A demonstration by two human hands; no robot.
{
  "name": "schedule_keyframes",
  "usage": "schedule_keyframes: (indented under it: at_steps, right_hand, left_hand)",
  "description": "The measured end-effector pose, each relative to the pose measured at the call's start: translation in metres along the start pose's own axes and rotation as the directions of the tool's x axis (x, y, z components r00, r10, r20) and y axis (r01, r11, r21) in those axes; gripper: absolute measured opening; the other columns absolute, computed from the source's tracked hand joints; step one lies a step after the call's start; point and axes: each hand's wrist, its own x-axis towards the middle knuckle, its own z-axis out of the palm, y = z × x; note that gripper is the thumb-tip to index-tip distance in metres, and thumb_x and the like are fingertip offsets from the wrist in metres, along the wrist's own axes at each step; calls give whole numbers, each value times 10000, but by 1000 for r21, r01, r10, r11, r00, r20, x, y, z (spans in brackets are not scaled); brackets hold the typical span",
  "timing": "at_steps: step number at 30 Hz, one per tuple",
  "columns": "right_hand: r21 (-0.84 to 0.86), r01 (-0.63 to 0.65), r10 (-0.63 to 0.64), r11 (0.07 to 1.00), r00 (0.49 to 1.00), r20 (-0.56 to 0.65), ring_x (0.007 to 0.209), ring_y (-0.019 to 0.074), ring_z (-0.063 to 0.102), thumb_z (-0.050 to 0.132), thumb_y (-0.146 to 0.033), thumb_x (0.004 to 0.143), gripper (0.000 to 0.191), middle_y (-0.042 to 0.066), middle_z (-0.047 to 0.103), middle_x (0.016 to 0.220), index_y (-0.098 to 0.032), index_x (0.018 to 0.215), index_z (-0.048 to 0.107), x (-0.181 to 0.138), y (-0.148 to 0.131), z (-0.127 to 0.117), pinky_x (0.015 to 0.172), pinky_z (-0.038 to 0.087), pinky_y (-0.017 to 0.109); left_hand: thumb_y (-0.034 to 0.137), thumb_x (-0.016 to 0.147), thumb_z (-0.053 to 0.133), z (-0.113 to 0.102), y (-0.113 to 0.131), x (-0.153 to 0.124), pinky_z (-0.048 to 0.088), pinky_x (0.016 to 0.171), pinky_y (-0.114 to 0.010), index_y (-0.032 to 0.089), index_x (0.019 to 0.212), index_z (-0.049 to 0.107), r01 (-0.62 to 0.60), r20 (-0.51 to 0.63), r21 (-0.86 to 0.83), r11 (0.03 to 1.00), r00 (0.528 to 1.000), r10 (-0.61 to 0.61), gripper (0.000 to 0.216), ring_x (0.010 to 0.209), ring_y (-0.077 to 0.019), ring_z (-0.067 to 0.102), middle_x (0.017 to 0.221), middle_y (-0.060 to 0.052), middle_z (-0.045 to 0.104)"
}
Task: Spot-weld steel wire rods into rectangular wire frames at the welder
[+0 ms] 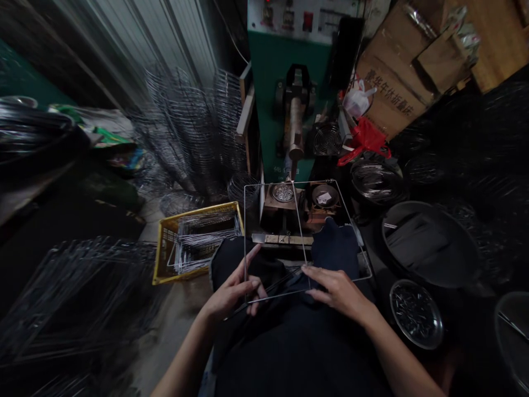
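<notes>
A rectangular wire frame (245, 220) is held out over my lap, its far side at the tip of the machine's electrode arm (295, 129). My left hand (242, 286) closes around the frame's near left corner, its index finger stretched forward along the wire. With thumb and fingers, my right hand (334, 289) pinches a straight wire rod (300, 223) that crosses the middle of the frame from the electrode to the near side. Some thin dark wires run diagonally by my left hand; I cannot tell whether it holds them.
A green machine (268, 105) stands ahead. A small dish of metal bits (283, 192) sits below its arm. The yellow crate (165, 242) at left holds wire frames. Stacked wire baskets (185, 121) rise behind it. Right are a dark basin (430, 242) and a bowl of short metal pieces (416, 314).
</notes>
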Motion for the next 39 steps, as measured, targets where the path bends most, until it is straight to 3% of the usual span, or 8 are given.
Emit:
schedule_keyframes:
  at_steps: [16,27,39]
  right_hand:
    - [7,44,-44,999,999,-27,1206,210,577,646,-228,884,578,49,575,1356,-256,1429,457,7,1,-4,1027,484,320]
    - [24,-10,10,1000,1000,4,1224,207,561,712,-256,839,616,49,582,1348,-250,1411,483,8,-8,-14,1063,443,311]
    - [10,-29,29,1000,999,-19,1232,198,555,660,-191,863,572,50,584,1345,-243,1406,487,5,-15,-20,1068,435,324]
  left_hand:
    - [212,930,507,-6,0,2,442,396,-207,332,1524,-44,4,-29,22,1000,1000,-3,819,468,-178,628,777,-90,711]
    - [206,859,629,8,5,-8,491,493,-235,223,1535,11,-30,-127,60,998,991,37,917,529,-148,614,800,-99,712]
    - [193,829,659,15,3,-13,470,479,-212,231,1534,22,-65,-167,42,997,983,71,951,520,-135,593,792,-98,717]
